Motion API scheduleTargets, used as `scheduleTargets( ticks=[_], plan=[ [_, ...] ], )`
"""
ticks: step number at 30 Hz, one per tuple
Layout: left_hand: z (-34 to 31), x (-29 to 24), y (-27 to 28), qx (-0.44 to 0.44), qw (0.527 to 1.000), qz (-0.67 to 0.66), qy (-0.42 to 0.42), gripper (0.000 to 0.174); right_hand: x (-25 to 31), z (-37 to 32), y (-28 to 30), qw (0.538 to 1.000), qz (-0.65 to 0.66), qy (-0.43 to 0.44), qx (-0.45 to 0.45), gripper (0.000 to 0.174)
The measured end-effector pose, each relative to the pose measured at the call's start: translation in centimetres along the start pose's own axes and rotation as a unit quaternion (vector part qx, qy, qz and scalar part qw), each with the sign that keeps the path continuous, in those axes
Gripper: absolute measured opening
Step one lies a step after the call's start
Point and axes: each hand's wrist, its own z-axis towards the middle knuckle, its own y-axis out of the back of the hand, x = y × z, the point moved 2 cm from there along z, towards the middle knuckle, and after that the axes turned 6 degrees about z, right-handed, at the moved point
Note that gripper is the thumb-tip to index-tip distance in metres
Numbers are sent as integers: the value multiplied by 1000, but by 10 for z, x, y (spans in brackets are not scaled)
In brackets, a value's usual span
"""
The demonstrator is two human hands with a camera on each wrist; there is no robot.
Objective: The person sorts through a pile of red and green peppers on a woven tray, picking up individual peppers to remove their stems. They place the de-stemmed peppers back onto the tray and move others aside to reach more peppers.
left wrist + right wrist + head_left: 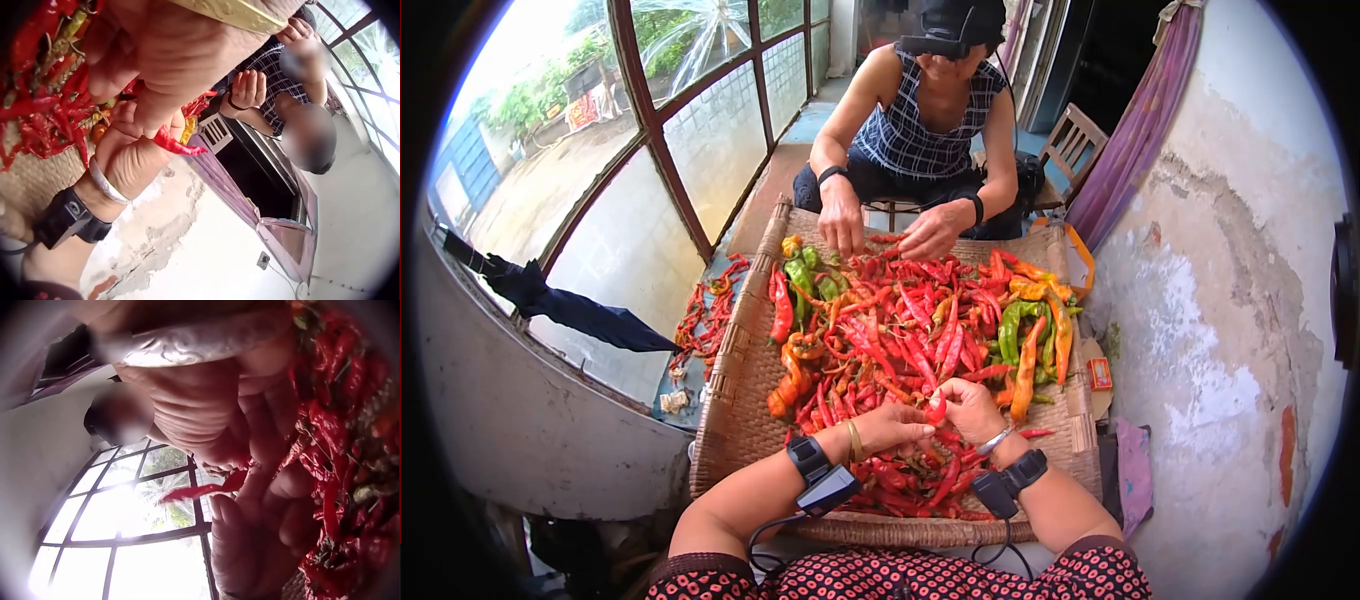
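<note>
In the head view my right hand point(967, 412) pinches a red pepper point(938, 408) between thumb and fingertips, over a heap of red peppers point(915, 330). Beside it my left hand point(892, 425) has its fingers loosely bent, the thumb close to that pepper. The pepper's pointed end sticks out past the hands in the left wrist view point(178, 144). Seen from the right wrist, the pepper point(209, 489) hangs from my right hand point(194, 406), with my left hand point(256, 544) just below it; whether the left thumb touches it is unclear.
Green peppers point(1010, 335) and orange ones point(1025, 375) lie at the sides of the woven tray point(740, 400). Across it sits a person point(925, 130), both hands over the peppers. More red peppers point(705, 320) lie left of the tray, near a dark umbrella point(590, 315). A wall stands right.
</note>
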Motion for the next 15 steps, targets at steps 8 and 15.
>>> scheduleTargets(
  ticks=[8, 15],
  plan=[
    [1, 4, 3, 25, 999, -7, 19, 30, 2, -3, -4, 999, -21, 23, -26, 5],
    [-2, -1, 3, 4, 992, -110, 67, 38, 4, -4, -6, 977, -180, 107, -52, 7]
  ],
)
